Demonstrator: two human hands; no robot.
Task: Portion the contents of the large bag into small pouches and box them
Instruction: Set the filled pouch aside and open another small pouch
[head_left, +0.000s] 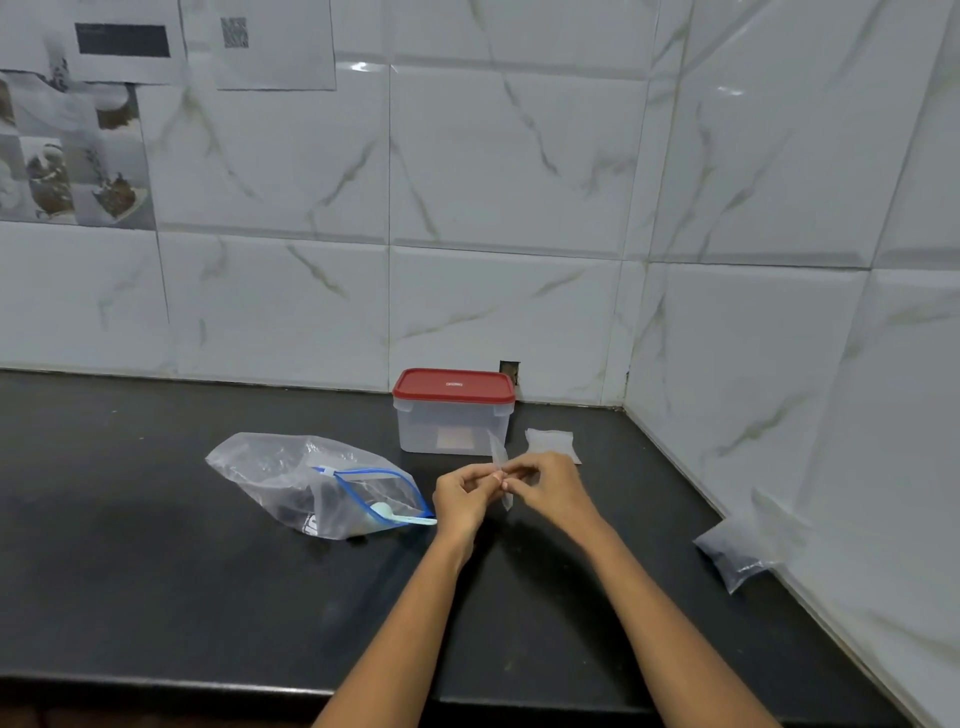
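Note:
A large clear zip bag (291, 478) with a blue zipper lies on the black counter (130, 571), dark contents inside and a pale blue scoop (400, 514) poking from its mouth. Just right of it, my left hand (462, 499) and my right hand (545, 483) both pinch a small empty clear pouch (501, 460) held edge-on above the counter. Behind them stands a clear box with a red lid (453, 410), lid on. A stack of empty pouches (550, 444) lies right of the box. A filled pouch (737, 553) leans on the right wall.
Tiled walls meet in a corner at the back right. Printed sheets (104, 104) hang on the wall at the upper left. The counter's front edge runs along the bottom of the view.

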